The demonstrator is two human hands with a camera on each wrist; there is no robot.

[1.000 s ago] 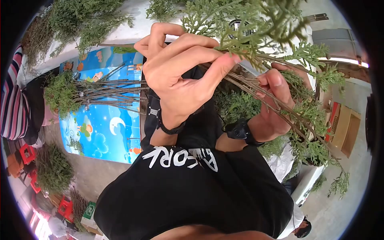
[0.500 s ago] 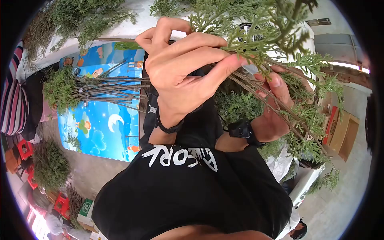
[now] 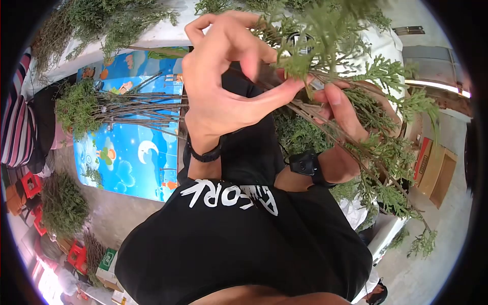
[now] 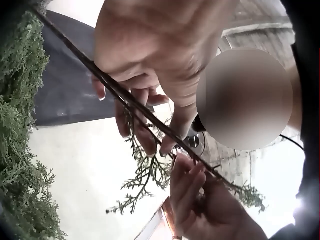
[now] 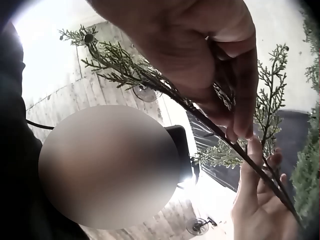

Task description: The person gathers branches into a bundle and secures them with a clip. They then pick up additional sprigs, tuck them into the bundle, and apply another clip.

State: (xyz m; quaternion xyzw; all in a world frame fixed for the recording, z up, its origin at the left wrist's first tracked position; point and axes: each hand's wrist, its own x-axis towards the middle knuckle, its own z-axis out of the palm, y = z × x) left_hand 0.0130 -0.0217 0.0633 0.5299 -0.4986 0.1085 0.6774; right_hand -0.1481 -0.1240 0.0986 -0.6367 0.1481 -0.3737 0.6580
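The 2 hands, left hand (image 3: 223, 86) and right hand (image 3: 345, 132), sit almost touching, with cypress sprigs (image 3: 351, 86) crowding above and right of them. To the left, the mat (image 3: 127, 162) lies partly bare below a bundle of stems (image 3: 122, 112).

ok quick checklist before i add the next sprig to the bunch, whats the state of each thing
1. Bunch of sprigs held: ok, the right hand grips the stems with its fingers curled round them.
2. Left hand on a sprig: ok, thumb and fingers pinch the foliage at the top of the bunch.
3. Stems lined up: cannot tell, they fan a little below the grip.
4. Finished bundle out of the way: ok, it lies on the blue mat, apart from both hands.
5. More greenery within reach: ok, a pile lies on the white surface beyond the mat.
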